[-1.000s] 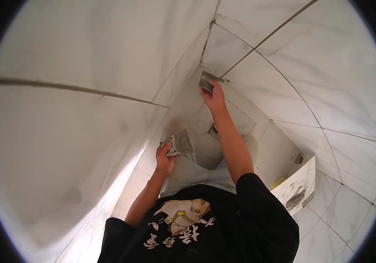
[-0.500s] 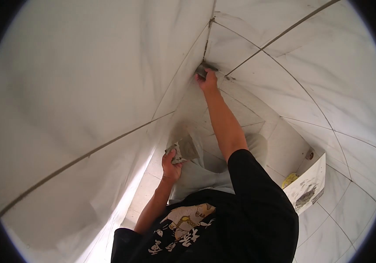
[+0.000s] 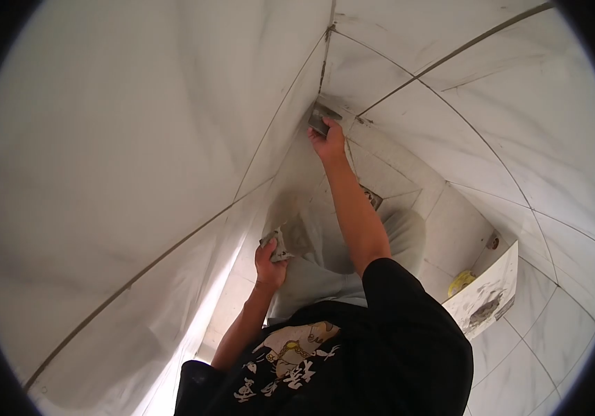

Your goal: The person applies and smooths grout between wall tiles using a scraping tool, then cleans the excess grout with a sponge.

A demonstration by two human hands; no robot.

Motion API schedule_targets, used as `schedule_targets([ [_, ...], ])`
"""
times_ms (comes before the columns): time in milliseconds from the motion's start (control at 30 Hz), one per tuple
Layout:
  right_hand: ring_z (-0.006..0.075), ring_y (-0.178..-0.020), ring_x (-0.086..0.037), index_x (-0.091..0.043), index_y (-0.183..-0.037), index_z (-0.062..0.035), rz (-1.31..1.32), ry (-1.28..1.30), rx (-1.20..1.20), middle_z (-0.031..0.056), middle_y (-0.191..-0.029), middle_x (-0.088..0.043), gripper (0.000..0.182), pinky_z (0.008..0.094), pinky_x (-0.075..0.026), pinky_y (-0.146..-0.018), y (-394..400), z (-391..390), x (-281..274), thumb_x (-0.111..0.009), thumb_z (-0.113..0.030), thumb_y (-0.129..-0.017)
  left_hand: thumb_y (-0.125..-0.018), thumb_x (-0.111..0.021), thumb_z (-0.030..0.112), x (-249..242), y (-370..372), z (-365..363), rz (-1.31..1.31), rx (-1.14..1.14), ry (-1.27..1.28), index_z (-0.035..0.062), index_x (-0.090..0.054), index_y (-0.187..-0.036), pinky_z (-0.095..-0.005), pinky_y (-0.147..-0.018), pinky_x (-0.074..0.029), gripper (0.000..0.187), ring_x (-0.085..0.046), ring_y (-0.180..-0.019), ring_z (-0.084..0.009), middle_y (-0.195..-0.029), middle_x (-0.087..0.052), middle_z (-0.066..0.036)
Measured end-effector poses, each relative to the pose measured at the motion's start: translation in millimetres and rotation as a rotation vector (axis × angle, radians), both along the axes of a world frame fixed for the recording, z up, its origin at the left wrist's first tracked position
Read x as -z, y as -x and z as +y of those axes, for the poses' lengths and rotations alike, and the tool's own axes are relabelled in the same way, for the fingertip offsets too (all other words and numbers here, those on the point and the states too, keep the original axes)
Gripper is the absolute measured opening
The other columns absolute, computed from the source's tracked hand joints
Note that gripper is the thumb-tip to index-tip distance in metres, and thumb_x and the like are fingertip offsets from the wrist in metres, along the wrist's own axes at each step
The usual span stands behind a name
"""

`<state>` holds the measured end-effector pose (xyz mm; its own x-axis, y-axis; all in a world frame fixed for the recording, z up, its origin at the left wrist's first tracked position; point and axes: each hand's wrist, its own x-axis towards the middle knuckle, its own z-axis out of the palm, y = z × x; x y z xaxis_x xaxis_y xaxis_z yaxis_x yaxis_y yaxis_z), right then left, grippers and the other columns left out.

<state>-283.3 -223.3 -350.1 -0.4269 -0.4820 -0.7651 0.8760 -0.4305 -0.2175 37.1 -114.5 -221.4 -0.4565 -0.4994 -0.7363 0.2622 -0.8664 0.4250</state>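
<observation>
At the corner where the walls meet low down, my right hand [image 3: 328, 141] is closed round a dark flat scraper [image 3: 322, 119], its blade against or close to the left wall. My left hand [image 3: 270, 266] grips a grey, mortar-smeared piece [image 3: 280, 245] near my knee; its exact kind is hard to tell. Grey paste residue shows on it. Dark joint lines run up the corner [image 3: 324, 59] above the scraper.
Large marbled tiles cover the left wall [image 3: 138, 139] and right wall [image 3: 485, 125]. A white board with a grey smear [image 3: 502, 281] stands at the right, with a yellow object [image 3: 460, 283] beside it. A small dark drain [image 3: 372, 198] lies by my forearm.
My right hand and the scraper have shifted slightly down and left. The drain beside my forearm has come into view. My left hand has hardly moved.
</observation>
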Motion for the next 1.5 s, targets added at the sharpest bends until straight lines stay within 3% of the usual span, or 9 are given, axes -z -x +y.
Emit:
schedule_targets([
  [367,0.0312,-0.096,-0.055,-0.048,-0.115,-0.0008,0.005,-0.063,0.031,0.0174,-0.111,-0.055,0.027,0.0441,-0.051,-0.076,24,-25,-7,-0.055,-0.009,-0.091,-0.09,-0.058,0.023,-7,4,-1,-0.027,0.001,0.037,0.0009,-0.056,-0.12,-0.045,-0.086,-0.054,0.037,-0.065,-0.103,-0.026,-0.114,-0.065,-0.011],
  [800,0.0315,-0.094,-0.055,-0.05,-0.114,-0.004,0.101,0.028,0.042,0.0154,-0.109,-0.055,0.026,0.0426,-0.052,-0.075,7,-6,-88,-0.057,-0.007,-0.089,-0.09,-0.056,0.028,7,-5,10,-0.038,0.002,0.045,0.0042,-0.056,-0.122,-0.047,-0.091,-0.051,0.04,-0.062,-0.109,-0.0271,-0.116,-0.065,-0.009],
  [967,0.0295,-0.091,-0.054,-0.048,-0.111,-0.0034,0.028,0.041,0.004,0.0153,-0.106,-0.054,0.023,0.0412,-0.052,-0.072,9,-8,-48,-0.055,-0.008,-0.09,-0.09,-0.056,0.028,12,-3,5,-0.048,0.011,0.067,0.0049,-0.055,-0.124,-0.0463,-0.089,-0.051,0.041,-0.062,-0.108,-0.0268,-0.116,-0.065,-0.009],
  [1133,0.0279,-0.089,-0.054,-0.046,-0.108,-0.0021,0.011,-0.028,0.034,0.0155,-0.103,-0.053,0.018,0.0401,-0.052,-0.069,38,-35,-40,-0.053,-0.008,-0.092,-0.09,-0.057,0.026,-4,2,3,-0.03,0.03,0.055,0.0047,-0.056,-0.123,-0.0468,-0.089,-0.052,0.039,-0.062,-0.108,-0.0271,-0.116,-0.065,-0.01],
  [1200,0.029,-0.087,-0.057,-0.05,-0.11,-0.0018,-0.083,-0.021,0.094,0.0161,-0.103,-0.056,0.023,0.0408,-0.055,-0.068,48,-41,-45,-0.056,-0.008,-0.088,-0.09,-0.057,0.026,1,0,4,-0.041,0.022,0.053,0.0045,-0.057,-0.122,-0.0469,-0.089,-0.052,0.039,-0.062,-0.108,-0.0272,-0.116,-0.065,-0.01],
  [1400,0.0279,-0.085,-0.057,-0.05,-0.109,-0.0023,0.03,0.096,0.065,0.0157,-0.104,-0.056,0.023,0.0417,-0.053,-0.066,13,-3,-53,-0.056,-0.008,-0.088,-0.09,-0.056,0.026,12,-10,9,-0.086,-0.022,0.003,0.0029,-0.056,-0.123,-0.047,-0.092,-0.05,0.04,-0.062,-0.109,-0.0269,-0.117,-0.065,-0.01],
  [1500,0.0273,-0.084,-0.057,-0.05,-0.108,-0.0027,-0.02,-0.019,0.003,0.0148,-0.102,-0.056,0.023,0.0421,-0.052,-0.067,15,-9,-41,-0.056,-0.009,-0.087,-0.091,-0.058,0.022,9,0,1,0.007,-0.033,0.031,0.0026,-0.056,-0.121,-0.0455,-0.084,-0.055,0.036,-0.065,-0.101,-0.0263,-0.113,-0.065,-0.011],
])
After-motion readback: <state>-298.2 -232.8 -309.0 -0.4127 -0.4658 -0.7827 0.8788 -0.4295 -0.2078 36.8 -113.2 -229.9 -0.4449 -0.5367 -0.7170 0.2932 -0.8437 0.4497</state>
